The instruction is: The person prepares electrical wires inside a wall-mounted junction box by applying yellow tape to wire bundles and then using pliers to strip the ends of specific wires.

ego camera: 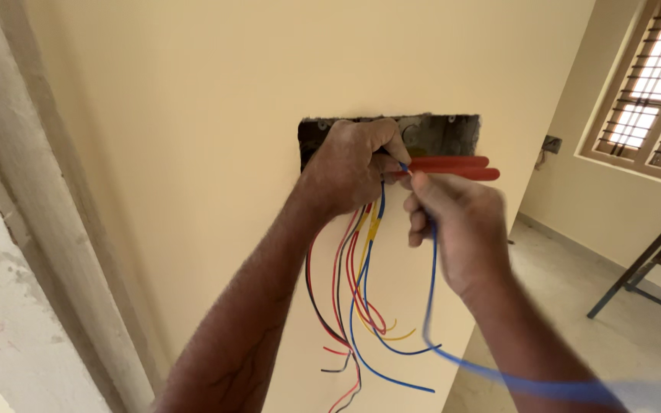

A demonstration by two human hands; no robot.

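A rectangular recessed switch box (pixel 437 131) is cut into the cream wall (pixel 193 115). My left hand (pixel 353 164) is closed around a red-handled plier-type tool (pixel 453 168) in front of the box. My right hand (pixel 453 226) pinches a blue wire (pixel 431 291) at the tool's jaws; that wire loops down and trails toward the lower right. Several red, blue, yellow and black wires (pixel 357 306) hang out of the box down the wall. The tool's jaws are hidden behind my fingers.
A rough plaster door edge (pixel 17 229) runs down the left. A wooden grilled window (pixel 652 84) is at the upper right. A dark metal frame (pixel 652 260) stands on the tiled floor (pixel 575 291) at the right.
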